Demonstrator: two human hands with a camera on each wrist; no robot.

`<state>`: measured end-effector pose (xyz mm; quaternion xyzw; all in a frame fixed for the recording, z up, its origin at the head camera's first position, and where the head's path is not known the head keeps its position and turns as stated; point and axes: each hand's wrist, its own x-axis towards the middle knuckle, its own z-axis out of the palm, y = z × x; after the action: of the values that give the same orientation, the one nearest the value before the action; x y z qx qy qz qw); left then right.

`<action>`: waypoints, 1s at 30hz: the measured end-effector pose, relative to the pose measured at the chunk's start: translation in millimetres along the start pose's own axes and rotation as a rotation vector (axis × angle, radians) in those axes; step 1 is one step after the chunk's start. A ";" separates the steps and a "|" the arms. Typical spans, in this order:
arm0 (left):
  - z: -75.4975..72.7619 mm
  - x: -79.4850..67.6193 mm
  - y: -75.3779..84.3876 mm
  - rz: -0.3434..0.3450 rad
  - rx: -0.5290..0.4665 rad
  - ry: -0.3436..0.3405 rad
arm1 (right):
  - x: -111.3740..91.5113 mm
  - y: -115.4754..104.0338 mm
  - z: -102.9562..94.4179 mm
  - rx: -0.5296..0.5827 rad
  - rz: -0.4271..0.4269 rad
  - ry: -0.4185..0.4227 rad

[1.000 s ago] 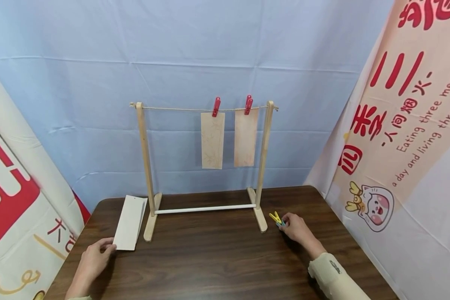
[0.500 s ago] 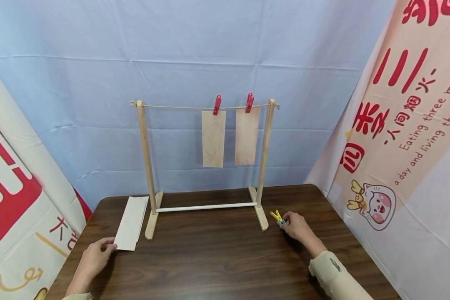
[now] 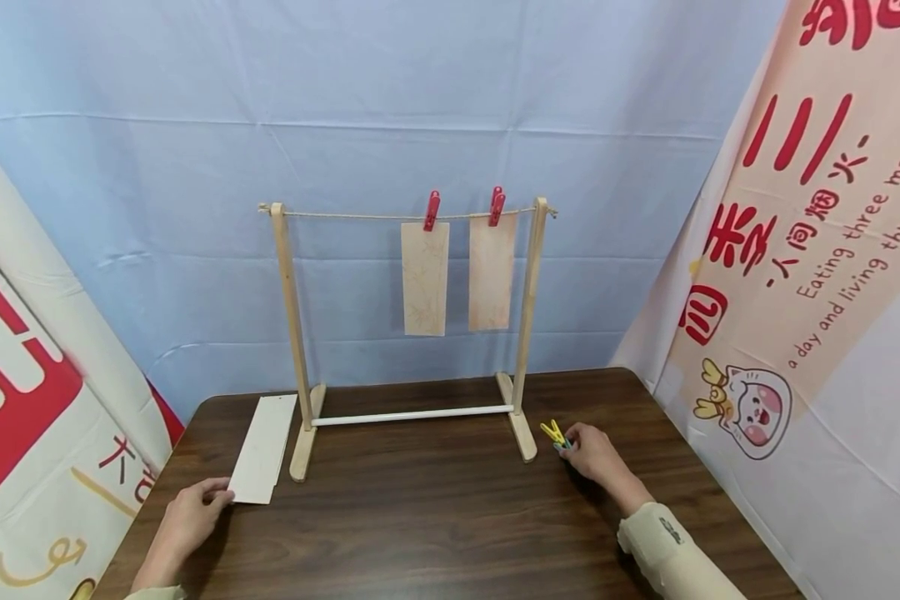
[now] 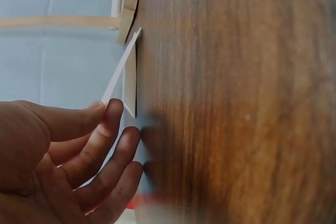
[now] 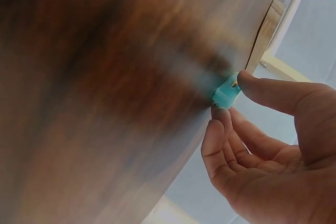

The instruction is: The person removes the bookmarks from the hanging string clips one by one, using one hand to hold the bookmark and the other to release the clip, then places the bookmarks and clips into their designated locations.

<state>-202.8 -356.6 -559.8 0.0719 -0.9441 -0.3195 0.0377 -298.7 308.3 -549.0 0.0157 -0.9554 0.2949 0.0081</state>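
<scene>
My left hand point(image 3: 192, 515) pinches the near corner of a white paper card point(image 3: 261, 454) between thumb and fingertips. In the left wrist view the card point(image 4: 119, 72) slants up from the table, with another pale card point(image 4: 129, 85) under it. At the right, my right hand point(image 3: 591, 452) pinches a teal clothespin point(image 5: 227, 93) between thumb and finger, close to the tabletop. A yellow clothespin point(image 3: 552, 432) is right beside it. Two decorated paper cards hang from the rack's cord: a beige one point(image 3: 424, 283) and a pinkish one point(image 3: 491, 279), with red clothespins point(image 3: 432, 210) at their tops.
A wooden rack point(image 3: 290, 308) with a cord point(image 3: 345, 216) across its top and a white lower bar point(image 3: 412, 415) stands at the back of the brown table point(image 3: 420, 533). Blue cloth hangs behind it, and a printed banner point(image 3: 795, 250) at the right.
The far end of the left card has swung a little to the right and come down over the card below. The right hand stays in place with the teal clothespin.
</scene>
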 end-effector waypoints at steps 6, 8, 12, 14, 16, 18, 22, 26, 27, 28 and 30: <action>0.1 1.2 -1.3 0.008 0.008 0.001 | 1.1 -2.3 -2.8 -0.002 -0.040 0.042; -0.1 0.9 -0.3 0.007 0.008 0.007 | 1.2 -3.8 -3.9 -0.005 -0.064 0.065; -0.2 0.1 0.2 0.001 0.005 0.007 | 0.6 -7.1 -6.2 -0.004 -0.089 0.095; 0.1 -0.1 -0.3 -0.005 0.006 0.003 | 0.4 -9.6 -7.5 -0.005 -0.098 0.104; 0.5 -0.2 -0.5 -0.012 0.006 -0.002 | 0.0 -12.5 -9.4 -0.008 -0.110 0.113; 1.1 -0.2 -0.1 -0.021 0.006 0.000 | 0.3 -16.4 -11.1 -0.006 -0.127 0.125; 2.3 -0.1 0.5 -0.025 0.011 0.009 | 1.0 -24.0 -15.2 0.017 -0.144 0.149; 3.6 -0.6 1.1 -0.022 0.007 0.021 | 0.2 -29.2 -18.2 0.035 -0.149 0.159; 4.0 -0.8 1.4 -0.025 0.005 0.024 | -0.1 -30.0 -18.5 0.035 -0.152 0.160; 4.4 -1.2 1.7 -0.030 0.005 0.027 | -0.4 -30.9 -18.9 0.037 -0.155 0.163; 4.9 -2.1 2.2 -0.043 0.006 0.028 | -1.1 -33.1 -20.1 0.036 -0.164 0.170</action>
<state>-201.5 -351.6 -562.4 0.0966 -0.9426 -0.3165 0.0440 -296.4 292.3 -513.7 0.0687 -0.9413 0.3108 0.1127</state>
